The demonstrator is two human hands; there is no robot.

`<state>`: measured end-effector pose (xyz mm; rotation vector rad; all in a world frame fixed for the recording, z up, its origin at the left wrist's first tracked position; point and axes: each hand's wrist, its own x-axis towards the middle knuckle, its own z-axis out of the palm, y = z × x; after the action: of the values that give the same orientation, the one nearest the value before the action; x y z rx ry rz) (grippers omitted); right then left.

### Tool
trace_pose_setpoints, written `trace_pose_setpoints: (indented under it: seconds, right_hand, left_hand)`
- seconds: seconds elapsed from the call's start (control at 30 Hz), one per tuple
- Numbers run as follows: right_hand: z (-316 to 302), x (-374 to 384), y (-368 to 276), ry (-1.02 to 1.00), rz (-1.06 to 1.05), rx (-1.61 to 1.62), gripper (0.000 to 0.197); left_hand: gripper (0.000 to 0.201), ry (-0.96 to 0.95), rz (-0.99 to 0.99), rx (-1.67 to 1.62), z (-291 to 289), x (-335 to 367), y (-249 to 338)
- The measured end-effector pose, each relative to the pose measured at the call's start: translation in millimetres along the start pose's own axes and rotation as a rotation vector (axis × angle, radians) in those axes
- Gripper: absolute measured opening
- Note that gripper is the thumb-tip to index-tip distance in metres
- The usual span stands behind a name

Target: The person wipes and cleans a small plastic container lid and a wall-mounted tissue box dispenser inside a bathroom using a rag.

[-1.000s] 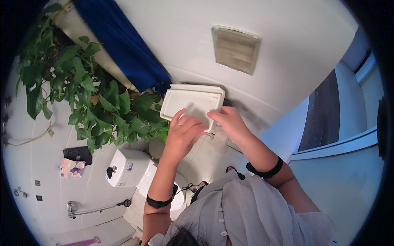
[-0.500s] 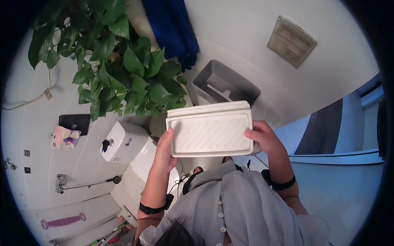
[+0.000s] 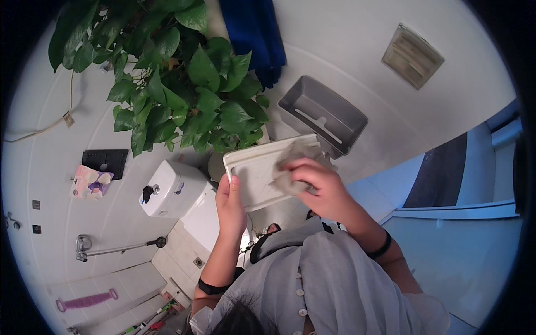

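A white rectangular tray [image 3: 254,179] with a raised rim is held up before my body, tilted, its left end nearer my left side. My left hand [image 3: 230,204] grips its left end, thumb on the face and the other fingers behind. In my right hand [image 3: 318,184] is a crumpled grey-beige cloth [image 3: 293,162], its fingers closed round it. The cloth lies against the right part of the tray's face and hides that part. Behind the tray, a grey plastic box [image 3: 329,114] with a slotted inside is attached to or set against the wall; which one I cannot tell.
A leafy green plant [image 3: 184,84] hangs over the far left, beside a blue towel [image 3: 254,36]. The white toilet [image 3: 173,190] stands left of the tray. A shower head [image 3: 160,242] and a purple strap [image 3: 86,301] are on the left wall. A doorway opens at right.
My right hand has left the tray's right edge and moved across its face with the cloth, now in plain view. The tray has tilted; my left hand still grips it.
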<state>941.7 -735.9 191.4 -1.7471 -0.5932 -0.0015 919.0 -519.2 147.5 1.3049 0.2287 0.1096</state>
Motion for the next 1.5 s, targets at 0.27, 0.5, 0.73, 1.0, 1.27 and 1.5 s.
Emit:
trace_pose_setpoints:
  seconds: [0.27,0.5,0.73,1.0,1.27,1.5]
  right_hand:
    - [13.4,5.6,58.7,0.509,-0.213,-0.624,0.027]
    - [60.1,7.6,17.1,0.225,-0.396,-0.282,0.026]
    - [10.4,14.8,30.5,0.620,-0.033,-0.288,0.027]
    - [40.2,0.8,8.0,0.239,-0.450,-0.289,0.024]
    - [9.5,10.4,16.0,0.452,-0.497,-0.502,0.028]
    - [-7.7,8.6,16.3,0.438,-0.527,-0.542,0.025]
  left_hand:
    - [0.036,0.027,0.083,0.000,7.9,-7.4,3.8]
    - [0.035,-0.023,0.227,0.158,23.3,-7.2,14.8]
    - [0.036,0.030,0.210,0.011,28.5,-19.6,13.8]
    - [0.035,0.026,0.330,0.037,35.9,-13.7,28.9]
    - [0.035,0.066,0.211,-0.049,34.6,-14.3,26.3]
    - [0.038,0.005,0.274,-0.039,35.2,-16.2,34.1]
